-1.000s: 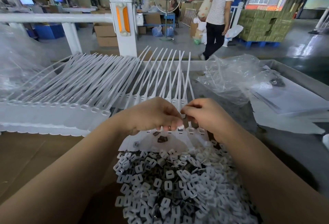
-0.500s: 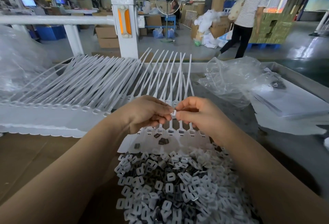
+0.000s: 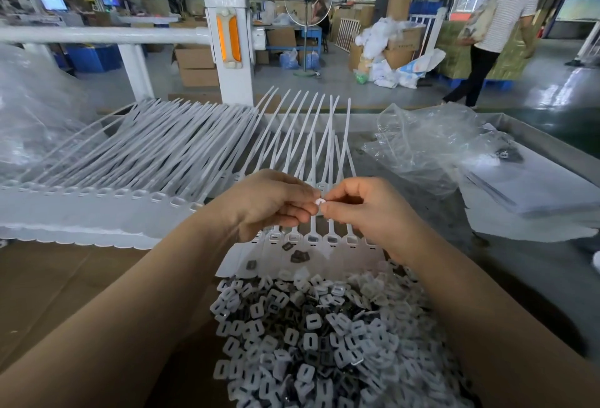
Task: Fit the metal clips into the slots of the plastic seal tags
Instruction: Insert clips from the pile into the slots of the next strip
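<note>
My left hand (image 3: 269,203) and my right hand (image 3: 360,209) meet fingertip to fingertip above the table, pinching one small white clip piece (image 3: 318,201) between them. Just below lies a strip of white plastic seal tags (image 3: 328,240) with a row of square slots and long tails fanned away from me. A few dark metal clips (image 3: 297,256) lie loose on that strip. A big heap of white and dark clips (image 3: 318,336) fills the space between my forearms.
A long row of white seal tags (image 3: 136,180) is spread to the left on a brown cardboard surface (image 3: 65,284). Crumpled clear plastic bags (image 3: 431,148) lie at right. A white post and rail (image 3: 227,37) stand behind; a person (image 3: 496,37) walks at far right.
Both hands have lifted off the tag strip's slots and now hold the small white piece higher up. The person in the background has walked to the right.
</note>
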Action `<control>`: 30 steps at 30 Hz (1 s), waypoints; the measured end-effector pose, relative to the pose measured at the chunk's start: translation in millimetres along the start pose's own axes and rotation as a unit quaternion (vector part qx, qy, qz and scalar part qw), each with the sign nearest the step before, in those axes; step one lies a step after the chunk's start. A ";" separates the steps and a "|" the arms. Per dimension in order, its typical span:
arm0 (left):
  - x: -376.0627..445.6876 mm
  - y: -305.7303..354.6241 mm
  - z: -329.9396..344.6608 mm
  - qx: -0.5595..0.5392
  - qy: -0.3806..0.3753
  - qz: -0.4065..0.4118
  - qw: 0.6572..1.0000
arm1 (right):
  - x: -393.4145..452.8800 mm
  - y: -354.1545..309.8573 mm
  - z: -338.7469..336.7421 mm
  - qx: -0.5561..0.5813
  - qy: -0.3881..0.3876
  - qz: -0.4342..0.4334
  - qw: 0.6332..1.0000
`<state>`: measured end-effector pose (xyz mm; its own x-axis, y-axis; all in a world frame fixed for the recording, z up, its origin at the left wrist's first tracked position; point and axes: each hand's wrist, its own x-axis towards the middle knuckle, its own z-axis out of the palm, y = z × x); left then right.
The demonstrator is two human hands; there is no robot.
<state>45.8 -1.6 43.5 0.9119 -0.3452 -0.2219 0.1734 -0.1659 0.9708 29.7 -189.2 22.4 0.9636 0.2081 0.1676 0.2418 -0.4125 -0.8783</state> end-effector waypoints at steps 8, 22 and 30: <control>-2.4 -0.2 -0.6 0.013 0.016 0.026 0.999 | -1.4 -2.5 1.8 -0.007 0.024 -0.015 1.000; 0.0 -0.7 -1.4 0.031 0.039 0.050 0.998 | 0.1 -1.4 2.1 0.007 0.028 0.051 0.998; 3.8 -5.6 2.1 0.127 0.056 0.058 0.989 | -0.6 -2.9 4.5 0.004 0.037 0.052 0.998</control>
<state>47.6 -4.0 37.0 0.9579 -0.2742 -0.0849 -0.0211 -0.3623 0.9318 27.9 -184.1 22.8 0.9892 0.0988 0.1085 0.1403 -0.4208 -0.8963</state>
